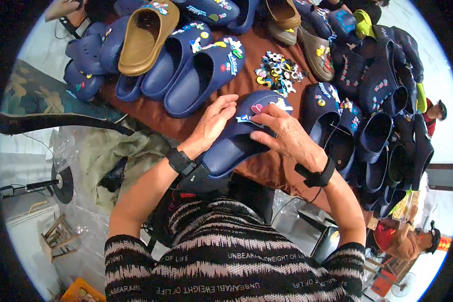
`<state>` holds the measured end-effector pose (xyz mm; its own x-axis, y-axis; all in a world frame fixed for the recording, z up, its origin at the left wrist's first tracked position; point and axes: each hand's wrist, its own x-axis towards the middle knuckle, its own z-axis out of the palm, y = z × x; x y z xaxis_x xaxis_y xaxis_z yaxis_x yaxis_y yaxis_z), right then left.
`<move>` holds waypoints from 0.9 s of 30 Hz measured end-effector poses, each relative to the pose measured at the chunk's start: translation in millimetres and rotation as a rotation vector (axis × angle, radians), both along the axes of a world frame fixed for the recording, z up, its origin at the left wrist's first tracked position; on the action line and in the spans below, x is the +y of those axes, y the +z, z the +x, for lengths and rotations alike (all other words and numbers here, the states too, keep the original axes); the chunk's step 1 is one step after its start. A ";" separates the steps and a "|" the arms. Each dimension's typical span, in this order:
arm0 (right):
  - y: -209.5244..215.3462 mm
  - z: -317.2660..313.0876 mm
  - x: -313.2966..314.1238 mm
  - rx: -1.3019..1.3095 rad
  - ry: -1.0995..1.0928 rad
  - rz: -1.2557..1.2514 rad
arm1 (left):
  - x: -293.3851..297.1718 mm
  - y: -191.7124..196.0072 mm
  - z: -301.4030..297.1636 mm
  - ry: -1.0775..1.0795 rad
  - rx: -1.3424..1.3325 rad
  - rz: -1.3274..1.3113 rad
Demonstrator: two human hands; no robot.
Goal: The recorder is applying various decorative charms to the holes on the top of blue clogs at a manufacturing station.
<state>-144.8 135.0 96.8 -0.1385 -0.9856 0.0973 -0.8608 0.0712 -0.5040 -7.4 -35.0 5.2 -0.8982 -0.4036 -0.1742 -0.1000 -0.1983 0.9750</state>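
Note:
A navy blue clog (236, 141) lies in front of me, toe pointing away, with small coloured charms on its upper. My left hand (212, 123) grips its left side, fingers curled over the top. My right hand (286, 133) rests on its right side, fingertips pressing a charm near the toe. Both wrists wear black straps. A small heap of loose coloured charms (279, 73) sits on the brown table cover (256, 168) just beyond the clog.
Navy clogs (201, 75) and a tan clog (146, 38) lie at the back left. Several stacked navy clogs (377, 136) crowd the right side. A fan (60, 183) and a wooden stool (58, 236) stand on the floor at left. Other people sit at the lower right.

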 end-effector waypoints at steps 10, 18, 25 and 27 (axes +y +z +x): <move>-28.0 13.4 -1.7 0.267 0.068 -0.001 | 10.1 -22.1 12.2 0.063 -0.028 0.162; -42.4 12.2 -2.8 0.278 0.086 -0.082 | 13.8 -17.3 12.1 0.118 -0.052 0.227; -54.9 7.5 -2.8 0.371 0.156 -0.065 | 12.5 -11.2 11.3 0.103 -0.004 0.230; -55.6 4.4 -4.7 0.420 0.193 -0.138 | 13.7 -9.6 10.3 0.100 -0.014 0.217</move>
<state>-140.4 130.3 41.2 0.1247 -0.9633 0.2377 -0.9828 -0.1528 -0.1036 2.9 -21.3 -4.4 -0.8524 -0.4421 -0.2792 -0.0830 -0.4128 0.9070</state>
